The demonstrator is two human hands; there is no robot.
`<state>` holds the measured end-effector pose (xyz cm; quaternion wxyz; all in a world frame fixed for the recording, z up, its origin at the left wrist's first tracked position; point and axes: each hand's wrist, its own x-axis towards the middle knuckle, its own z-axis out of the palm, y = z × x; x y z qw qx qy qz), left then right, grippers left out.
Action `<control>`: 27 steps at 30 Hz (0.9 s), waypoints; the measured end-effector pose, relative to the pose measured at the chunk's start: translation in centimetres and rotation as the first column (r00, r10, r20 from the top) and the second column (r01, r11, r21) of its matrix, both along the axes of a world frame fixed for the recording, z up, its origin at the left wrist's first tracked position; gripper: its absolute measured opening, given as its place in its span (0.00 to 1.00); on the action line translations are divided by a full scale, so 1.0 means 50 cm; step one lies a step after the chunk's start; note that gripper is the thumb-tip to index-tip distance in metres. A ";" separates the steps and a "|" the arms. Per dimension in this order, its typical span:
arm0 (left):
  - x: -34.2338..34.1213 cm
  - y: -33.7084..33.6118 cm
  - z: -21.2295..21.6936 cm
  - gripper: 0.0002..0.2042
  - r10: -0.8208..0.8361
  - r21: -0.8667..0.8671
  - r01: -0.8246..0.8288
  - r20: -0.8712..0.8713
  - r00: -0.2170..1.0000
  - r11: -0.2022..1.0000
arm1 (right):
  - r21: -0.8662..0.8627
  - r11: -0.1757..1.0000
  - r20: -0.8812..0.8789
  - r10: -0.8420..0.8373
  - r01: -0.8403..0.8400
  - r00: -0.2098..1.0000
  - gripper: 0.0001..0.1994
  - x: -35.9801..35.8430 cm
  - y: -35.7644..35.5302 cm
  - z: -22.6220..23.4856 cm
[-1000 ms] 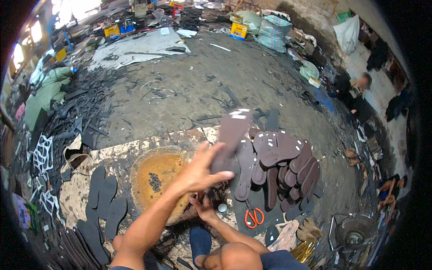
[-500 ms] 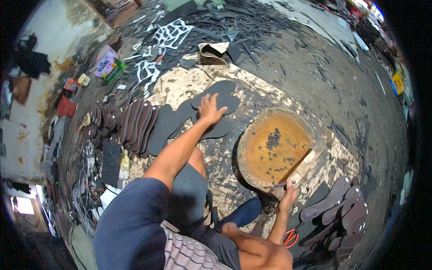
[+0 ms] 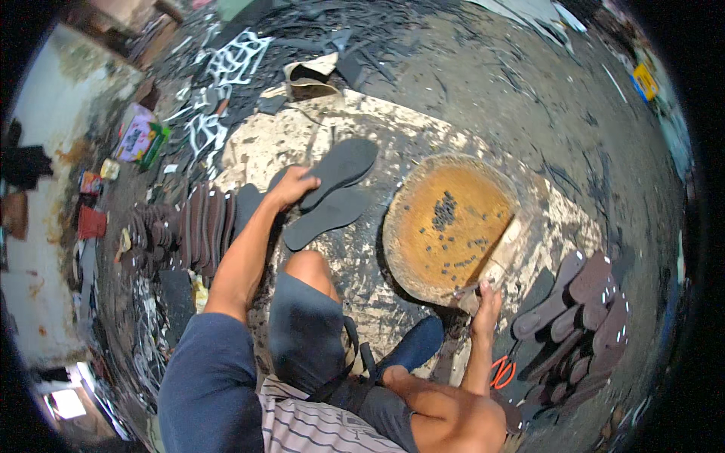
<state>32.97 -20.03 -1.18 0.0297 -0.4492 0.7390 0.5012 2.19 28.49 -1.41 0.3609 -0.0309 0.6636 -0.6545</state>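
Note:
My left hand [image 3: 293,189] is closed on a dark grey shoe sole [image 3: 349,160], thumb on top. Below it a second dark grey sole [image 3: 325,220] lies on the mat, and more dark soles are partly hidden behind the hand. My right hand [image 3: 485,306] is closed at the near right rim of a round wooden block [image 3: 423,234]. What it grips is a dark, narrow piece that I cannot make out. Small black bits [image 3: 444,211] are scattered over the block's orange-brown top. A pale wooden piece [image 3: 501,257] lies along its right edge.
Brown soles [image 3: 198,230] stand in a row at the left. More brown soles [image 3: 574,325] are piled at the right, near orange-handled scissors [image 3: 502,371]. Dark offcuts and white cut-out sheets [image 3: 238,60] cover the far floor. A stained pale mat [image 3: 423,124] lies under the block.
My left hand has gone from resting spread on the dark soles to gripping one, and has drawn back left and nearer. The right hand stays at the block's rim. The view has shifted slightly.

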 end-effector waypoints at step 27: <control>-0.318 0.246 0.219 0.36 -0.368 -0.689 0.108 -0.242 0.898 0.716 | -0.015 0.998 -0.152 -0.061 0.059 0.987 0.21 0.017 -0.015 0.034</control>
